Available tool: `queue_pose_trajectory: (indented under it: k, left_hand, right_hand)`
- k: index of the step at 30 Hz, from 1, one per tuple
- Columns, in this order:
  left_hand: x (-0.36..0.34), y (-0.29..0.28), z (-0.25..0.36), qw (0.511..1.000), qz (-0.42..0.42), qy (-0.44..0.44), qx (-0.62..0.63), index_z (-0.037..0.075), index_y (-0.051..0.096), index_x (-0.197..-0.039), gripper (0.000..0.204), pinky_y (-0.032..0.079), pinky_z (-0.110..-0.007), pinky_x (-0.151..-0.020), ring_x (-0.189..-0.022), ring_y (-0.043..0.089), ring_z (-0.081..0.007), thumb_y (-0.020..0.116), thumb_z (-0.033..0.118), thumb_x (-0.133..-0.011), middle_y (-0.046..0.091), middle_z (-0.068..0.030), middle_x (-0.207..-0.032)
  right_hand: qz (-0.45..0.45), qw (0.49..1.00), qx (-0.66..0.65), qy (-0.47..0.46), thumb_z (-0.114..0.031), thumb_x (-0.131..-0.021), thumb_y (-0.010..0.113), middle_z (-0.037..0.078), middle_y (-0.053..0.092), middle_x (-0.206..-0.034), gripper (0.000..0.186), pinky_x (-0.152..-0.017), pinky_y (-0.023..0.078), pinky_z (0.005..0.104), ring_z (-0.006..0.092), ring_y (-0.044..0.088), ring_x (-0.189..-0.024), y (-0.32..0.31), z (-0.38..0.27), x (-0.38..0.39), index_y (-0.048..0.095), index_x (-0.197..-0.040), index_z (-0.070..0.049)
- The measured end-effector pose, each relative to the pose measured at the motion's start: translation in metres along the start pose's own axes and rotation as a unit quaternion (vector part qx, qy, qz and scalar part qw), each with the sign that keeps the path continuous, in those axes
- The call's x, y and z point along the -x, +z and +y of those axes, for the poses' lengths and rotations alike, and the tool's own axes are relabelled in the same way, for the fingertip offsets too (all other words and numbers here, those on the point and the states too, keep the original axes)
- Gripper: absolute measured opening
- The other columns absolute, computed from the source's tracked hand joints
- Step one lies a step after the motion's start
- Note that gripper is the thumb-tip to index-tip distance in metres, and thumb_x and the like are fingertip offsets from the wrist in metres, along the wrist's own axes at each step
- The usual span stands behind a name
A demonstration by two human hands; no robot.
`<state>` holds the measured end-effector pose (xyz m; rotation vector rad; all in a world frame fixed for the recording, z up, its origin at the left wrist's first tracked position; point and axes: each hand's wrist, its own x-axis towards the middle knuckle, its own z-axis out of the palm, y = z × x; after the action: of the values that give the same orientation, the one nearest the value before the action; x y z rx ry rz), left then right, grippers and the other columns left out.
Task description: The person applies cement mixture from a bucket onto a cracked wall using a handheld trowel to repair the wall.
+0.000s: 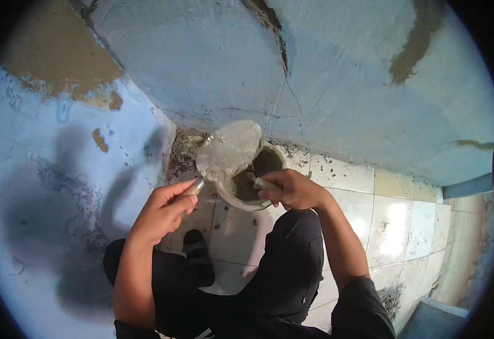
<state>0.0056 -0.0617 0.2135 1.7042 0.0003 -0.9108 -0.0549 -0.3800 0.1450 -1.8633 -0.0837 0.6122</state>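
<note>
My left hand [165, 210] is closed round the short handle of a trowel [233, 148]. Its broad rounded blade is wet and smeared with grey mortar, and it hangs over the left side of a round bucket [240, 204]. My right hand [296, 190] grips the pale handle [265, 184] of a second tool. That tool's head points into the bucket, partly hidden, so I cannot tell its exact kind. Grey-green wet mix coats the inside of the bucket, which stands on the floor in front of my knees.
A blue wall [201, 62] with a dark crack rises ahead, meeting another blue wall [37, 169] on the left with bare brown plaster. White floor tiles [343, 217] carry dark crumbs. My sandal [197, 257] is beside the left wall, and a grey-blue block [433, 321] stands at lower right.
</note>
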Motion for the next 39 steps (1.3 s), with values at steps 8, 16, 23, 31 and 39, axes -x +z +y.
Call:
queue_pose_trajectory:
  k: [8, 16, 23, 31, 39]
  left_hand:
    - [0.005, -0.014, 0.011, 0.993, 0.019, 0.022, 0.115, -0.001, 0.059, -0.138, 0.042, 0.024, -0.02, -0.039, -0.045, 0.03, 0.0002, 0.064, 0.013, -0.098, 0.056, -0.0032, -0.08]
    - [0.003, -0.018, 0.009, 0.996, 0.032, 0.025, 0.079, -0.003, 0.056, -0.142, 0.045, 0.022, -0.022, -0.038, -0.045, 0.033, 0.0009, 0.063, 0.009, -0.099, 0.055, 0.0003, -0.08]
    - [0.0, -0.016, 0.007, 0.997, 0.023, 0.035, 0.06, -0.003, 0.054, -0.144, 0.047, 0.024, -0.021, -0.039, -0.045, 0.032, 0.0002, 0.061, 0.008, -0.099, 0.056, -0.0009, -0.081]
    - [0.006, -0.021, 0.009, 0.999, 0.025, 0.03, 0.035, -0.004, 0.053, -0.144, 0.048, 0.026, -0.02, -0.039, -0.045, 0.032, -0.0004, 0.059, 0.008, -0.098, 0.056, -0.002, -0.08]
    - [-0.003, -0.015, 0.005, 0.997, 0.006, 0.026, 0.072, -0.003, 0.051, -0.146, 0.05, 0.025, -0.02, -0.039, -0.047, 0.033, -0.0005, 0.06, 0.007, -0.098, 0.056, -0.0024, -0.081]
  right_hand:
    - [0.394, 0.919, -0.022, -0.013, -0.014, -0.094, 0.075, 0.01, 0.066, -0.082, 0.028, -0.051, 0.047, 0.0304, 0.01, 0.058, -0.061, -0.016, 0.065, 0.017, 0.057, -0.111, -0.001]
    - [0.447, 0.829, 0.287, -0.176, -0.016, -0.088, 0.079, 0.014, 0.073, -0.088, 0.036, -0.068, 0.055, 0.0363, 0.0269, 0.072, -0.075, -0.055, 0.015, 0.012, 0.069, -0.122, -0.008]
    - [0.386, 0.896, 0.186, -0.115, -0.02, -0.092, 0.077, 0.01, 0.071, -0.083, 0.034, -0.064, 0.052, 0.0341, 0.0207, 0.068, -0.07, -0.071, 0.007, 0.008, 0.062, -0.119, -0.006]
    - [0.32, 0.917, 0.202, -0.129, -0.025, -0.098, 0.071, 0.011, 0.069, -0.082, 0.032, -0.066, 0.051, 0.0334, 0.0168, 0.064, -0.071, -0.102, 0.017, 0.005, 0.067, -0.117, 0.002]
    - [0.314, 0.888, 0.3, -0.15, -0.026, -0.095, 0.074, 0.015, 0.07, -0.085, 0.03, -0.067, 0.052, 0.0375, 0.0316, 0.065, -0.07, -0.094, 0.026, -0.002, 0.073, -0.111, -0.001]
